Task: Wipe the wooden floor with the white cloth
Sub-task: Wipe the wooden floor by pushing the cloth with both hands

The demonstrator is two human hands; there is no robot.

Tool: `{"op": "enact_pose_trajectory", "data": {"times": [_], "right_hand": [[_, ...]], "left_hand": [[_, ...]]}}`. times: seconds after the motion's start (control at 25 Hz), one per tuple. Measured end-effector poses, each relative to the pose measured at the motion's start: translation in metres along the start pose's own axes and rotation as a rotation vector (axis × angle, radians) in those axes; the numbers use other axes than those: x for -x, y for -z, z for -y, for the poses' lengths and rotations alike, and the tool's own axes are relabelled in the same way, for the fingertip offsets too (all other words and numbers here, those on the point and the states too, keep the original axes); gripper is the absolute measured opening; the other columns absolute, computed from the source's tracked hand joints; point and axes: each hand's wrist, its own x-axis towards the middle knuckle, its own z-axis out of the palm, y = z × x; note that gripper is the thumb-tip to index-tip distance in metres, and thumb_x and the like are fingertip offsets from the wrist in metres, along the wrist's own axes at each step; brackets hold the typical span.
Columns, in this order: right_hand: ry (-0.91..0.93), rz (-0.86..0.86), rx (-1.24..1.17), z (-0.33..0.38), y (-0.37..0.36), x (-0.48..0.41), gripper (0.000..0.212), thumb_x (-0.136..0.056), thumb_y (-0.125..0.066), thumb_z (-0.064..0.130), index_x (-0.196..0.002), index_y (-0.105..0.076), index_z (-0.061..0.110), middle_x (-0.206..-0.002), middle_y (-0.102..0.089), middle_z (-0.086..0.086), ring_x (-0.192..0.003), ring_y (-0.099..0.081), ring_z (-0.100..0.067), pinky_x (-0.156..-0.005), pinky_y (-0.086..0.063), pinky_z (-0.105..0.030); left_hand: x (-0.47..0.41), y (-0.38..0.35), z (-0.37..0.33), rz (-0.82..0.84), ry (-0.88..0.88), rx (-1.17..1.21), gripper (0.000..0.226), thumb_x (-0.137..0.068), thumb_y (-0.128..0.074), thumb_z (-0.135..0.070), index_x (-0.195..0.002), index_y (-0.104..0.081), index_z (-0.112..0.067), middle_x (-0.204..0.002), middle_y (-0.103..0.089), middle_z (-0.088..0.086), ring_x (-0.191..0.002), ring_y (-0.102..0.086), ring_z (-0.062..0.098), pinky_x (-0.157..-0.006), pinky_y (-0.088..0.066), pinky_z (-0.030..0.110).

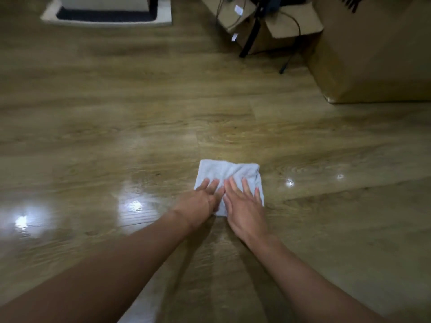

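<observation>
Both arms reach out straight, and the left hand point(202, 201) and right hand point(243, 206) lie side by side, open and flat, pressing on the near part of the white cloth point(227, 174). The cloth is a folded square on the shiny wooden floor point(140, 113), in the middle. Far to the right stand a big cardboard box point(373, 54) and a smaller open box point(268, 26) with black cables, and far left sits a white base point(107, 19).
</observation>
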Motion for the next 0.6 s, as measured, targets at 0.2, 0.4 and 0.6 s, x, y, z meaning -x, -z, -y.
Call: {"op": "enact_pose_trajectory", "data": {"times": [0.2, 0.4, 0.6], "right_hand": [[0.203, 0.039, 0.050, 0.048, -0.029, 0.083, 0.051, -0.093, -0.037, 0.030, -0.142, -0.044, 0.019, -0.149, -0.041, 0.006, -0.140, -0.034, -0.026, -0.115, -0.018, -0.050], [0.305, 0.102, 0.131, 0.066, -0.024, 0.039, 0.051, -0.098, -0.032, 0.030, -0.148, -0.033, 0.022, -0.155, -0.029, 0.008, -0.146, -0.018, -0.024, -0.116, -0.011, -0.052], [0.335, 0.157, 0.106, 0.110, -0.027, -0.020, 0.056, -0.101, -0.031, 0.026, -0.153, -0.010, 0.020, -0.161, -0.005, 0.007, -0.148, 0.006, -0.026, -0.117, 0.001, -0.053]], "left_hand": [[0.105, -0.037, 0.017, -0.052, -0.091, -0.025, 0.052, -0.090, -0.033, -0.020, -0.140, -0.048, -0.018, -0.147, -0.044, 0.007, -0.135, -0.043, 0.023, -0.081, -0.057, 0.026], [0.103, -0.033, 0.044, -0.033, 0.027, 0.047, 0.054, -0.102, -0.027, -0.023, -0.153, -0.010, -0.019, -0.161, -0.007, 0.001, -0.148, -0.009, 0.018, -0.108, -0.037, 0.029], [0.090, -0.024, 0.086, -0.047, 0.229, 0.140, 0.057, -0.104, -0.029, -0.027, -0.153, -0.001, -0.022, -0.161, 0.001, -0.004, -0.149, -0.001, 0.016, -0.113, -0.031, 0.033]]}}
